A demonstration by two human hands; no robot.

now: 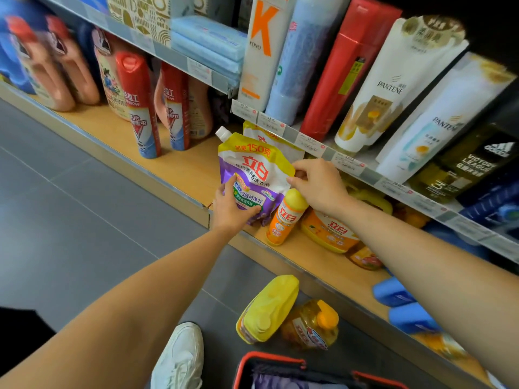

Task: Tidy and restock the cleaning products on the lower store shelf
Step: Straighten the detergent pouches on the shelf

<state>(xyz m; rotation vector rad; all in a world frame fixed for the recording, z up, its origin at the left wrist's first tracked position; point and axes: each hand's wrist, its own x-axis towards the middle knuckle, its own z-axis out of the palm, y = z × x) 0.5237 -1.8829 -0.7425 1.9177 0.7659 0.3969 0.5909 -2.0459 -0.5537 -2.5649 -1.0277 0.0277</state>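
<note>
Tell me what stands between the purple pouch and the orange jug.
A yellow-capped orange bottle stands between the purple pouch and the orange jug, in the head view.

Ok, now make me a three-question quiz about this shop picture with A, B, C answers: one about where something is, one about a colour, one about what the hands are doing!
1. Where is the big yellow jug? A) on the floor B) on the top shelf C) in a hand
2. What colour is the cap of the orange bottle beside the purple pouch? A) blue B) yellow C) black
3. Who holds the pouch? A) the left hand and the right hand B) one hand only C) nobody

1 A: it lies on its side on the grey floor.
2 B: its rounded top is yellow.
3 A: the left hand grips its lower part, the right hand pinches its edge.
</note>
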